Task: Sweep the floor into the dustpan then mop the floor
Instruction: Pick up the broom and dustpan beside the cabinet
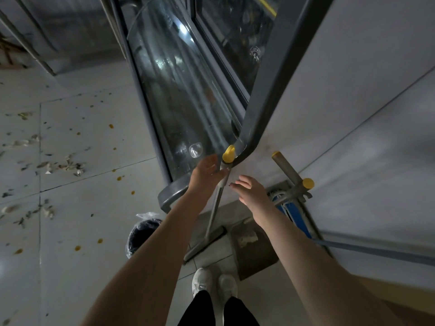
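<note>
A grey pole with a yellow cap leans against the corner of a glass display case; its flat head rests on the floor. My left hand is at the top of this pole, fingers straight, its thumb side touching it. Just right of the pole, my right hand hovers with its fingers spread and holds nothing. A brown dustpan with some debris lies on the floor below. A mop with blue and white parts and a yellow knob leans on the wall at the right. Scattered litter covers the tiles at the left.
The curved glass display case with a grey frame stands straight ahead. A white wall closes off the right side. A black bin lined with a bag stands by my left forearm. My white shoes are on the tiles below.
</note>
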The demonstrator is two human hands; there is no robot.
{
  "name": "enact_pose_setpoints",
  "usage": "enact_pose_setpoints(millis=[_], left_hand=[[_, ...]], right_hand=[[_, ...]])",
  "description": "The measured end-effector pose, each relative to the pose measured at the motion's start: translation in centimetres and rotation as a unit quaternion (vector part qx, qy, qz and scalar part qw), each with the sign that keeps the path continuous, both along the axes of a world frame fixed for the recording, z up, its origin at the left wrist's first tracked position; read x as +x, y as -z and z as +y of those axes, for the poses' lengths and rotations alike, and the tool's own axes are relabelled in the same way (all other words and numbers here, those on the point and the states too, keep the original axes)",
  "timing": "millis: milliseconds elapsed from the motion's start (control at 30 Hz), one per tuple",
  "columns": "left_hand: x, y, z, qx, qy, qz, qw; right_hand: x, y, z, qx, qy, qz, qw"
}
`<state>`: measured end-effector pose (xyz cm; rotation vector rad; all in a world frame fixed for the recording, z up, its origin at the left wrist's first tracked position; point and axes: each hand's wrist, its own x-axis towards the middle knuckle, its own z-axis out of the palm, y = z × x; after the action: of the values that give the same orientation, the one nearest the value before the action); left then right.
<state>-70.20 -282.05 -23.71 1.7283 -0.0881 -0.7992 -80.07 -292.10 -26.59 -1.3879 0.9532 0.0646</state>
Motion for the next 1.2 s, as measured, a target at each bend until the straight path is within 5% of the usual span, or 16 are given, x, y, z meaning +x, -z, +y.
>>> enact_pose_setpoints(millis=[467, 1200], left_hand=[[0.7, 1.7, -3.6, 0.113, 0.054, -0.108, 0.986], [-2.0, -0.2, 2.7, 0.042, 0.155, -0.162, 0.974]], right_hand=[[-0.8, 1.8, -1.4, 0.016, 0.034, -0.003, 0.999], [-3.1, -1.4, 1.3, 0.017, -0.093, -0.085, 0.992]])
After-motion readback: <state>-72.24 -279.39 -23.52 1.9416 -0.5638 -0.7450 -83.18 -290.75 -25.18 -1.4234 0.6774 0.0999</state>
